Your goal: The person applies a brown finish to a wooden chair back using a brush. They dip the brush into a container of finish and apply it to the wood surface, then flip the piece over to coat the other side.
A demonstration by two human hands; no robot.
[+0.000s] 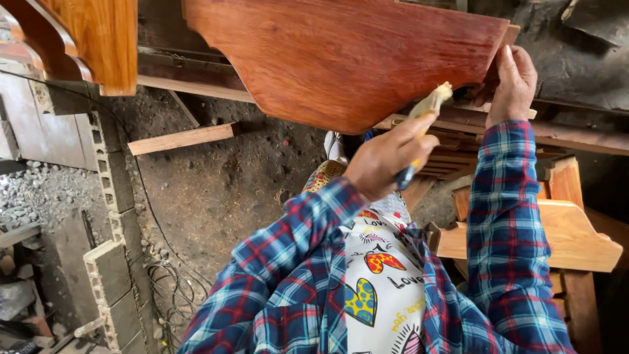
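Left hand (386, 160) was wrapped around a brush (422, 121), its pale bristles touching the lower edge of the red-brown board (341, 56), near the board's right end. My right hand (514, 82) was closed over that right end, fingers hooked behind it, and as far as I could see it alone steadied the board, which hung above me with its curved underside facing down.

From where I watched, the main risk was the grip: one hand on a corner of a glossy, perhaps wet board could slip, and the board would swing or drop toward the dirt floor (223, 177) below it. Pressing the brush too hard against the edge could push the board and cause just that. A finger creeping onto the face could smear the finish. My plaid sleeve (504, 216), just under the board, could brush the edge too. Paler wooden parts (557, 229) stacked below the board's right end might catch drips.
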